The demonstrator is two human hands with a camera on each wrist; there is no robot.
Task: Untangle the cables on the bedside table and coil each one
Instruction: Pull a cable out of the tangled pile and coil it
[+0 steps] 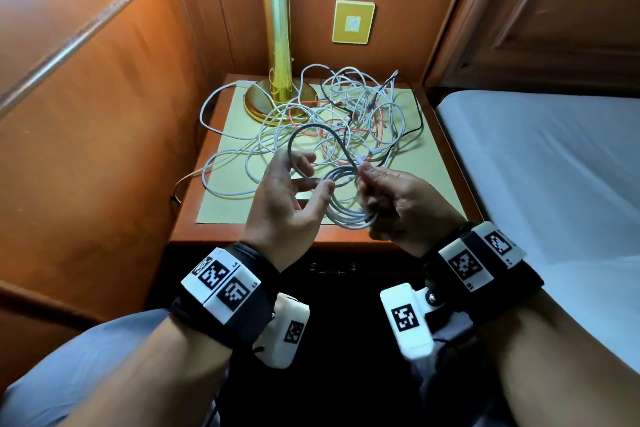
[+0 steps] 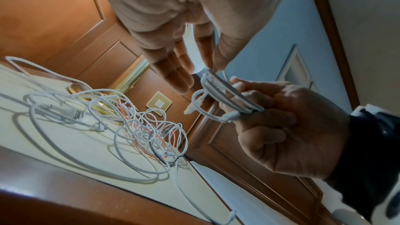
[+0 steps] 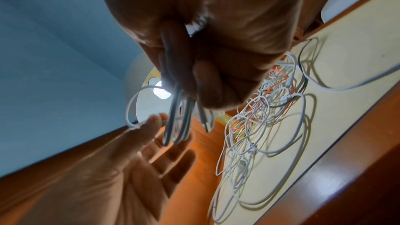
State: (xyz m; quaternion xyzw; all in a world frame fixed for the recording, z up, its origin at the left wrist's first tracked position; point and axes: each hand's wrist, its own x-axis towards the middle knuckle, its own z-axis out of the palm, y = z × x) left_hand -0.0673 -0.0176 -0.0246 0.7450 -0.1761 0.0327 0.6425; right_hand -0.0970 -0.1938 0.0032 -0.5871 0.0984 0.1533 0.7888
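Observation:
A tangle of white cables (image 1: 346,104) (image 2: 140,126) (image 3: 259,117), with an orange cable (image 1: 379,116) and a black cable (image 1: 419,114) mixed in, lies on the bedside table (image 1: 242,236). Above the table's front, my right hand (image 1: 374,184) (image 2: 270,126) (image 3: 205,57) grips a part-wound coil of white cable (image 1: 346,215) (image 2: 218,91) (image 3: 179,117). One free loop rises from the coil. My left hand (image 1: 311,177) (image 2: 216,67) (image 3: 140,160) pinches a strand at the coil between thumb and forefinger, its other fingers straight. A plug end (image 3: 207,122) hangs from the coil.
A brass lamp (image 1: 277,45) stands at the table's back left, cables round its base. A cream mat (image 1: 426,180) covers the tabletop. Wood panelling with a yellow switch plate (image 1: 353,21) is behind, a bed (image 1: 554,184) to the right.

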